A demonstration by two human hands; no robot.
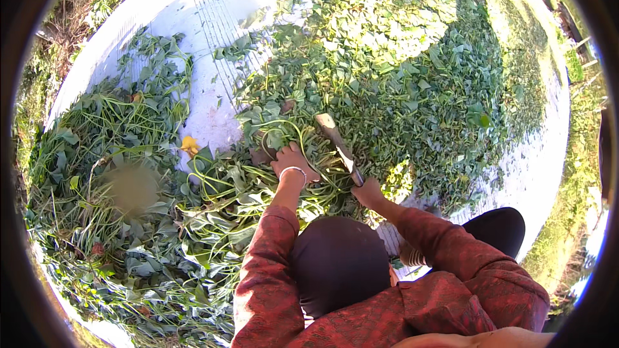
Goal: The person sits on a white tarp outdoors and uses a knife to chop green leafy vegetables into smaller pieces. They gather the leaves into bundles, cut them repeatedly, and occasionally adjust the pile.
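Observation:
My left hand (292, 163), with a bracelet at the wrist, presses on a bunch of long green leafy vines (251, 174); part of its fingers is hidden among the stems. To the right, my right hand (370, 194) is closed around the handle of a large knife (337, 142), whose broad blade points up and to the left over the greens. Just beyond the blade spreads a wide layer of chopped leaves and stems (411, 87). A dark brown piece (262, 154), partly covered by vines, lies beside my left hand; I cannot tell what it is.
A large heap of uncut vines (121, 232) lies at the left. A pale sheet (208, 92) is under the greens, with a yellow leaf (189, 145) on it. My dark-clad knee (341, 261) is close below my hands. A black rounded object (498, 232) is at the right.

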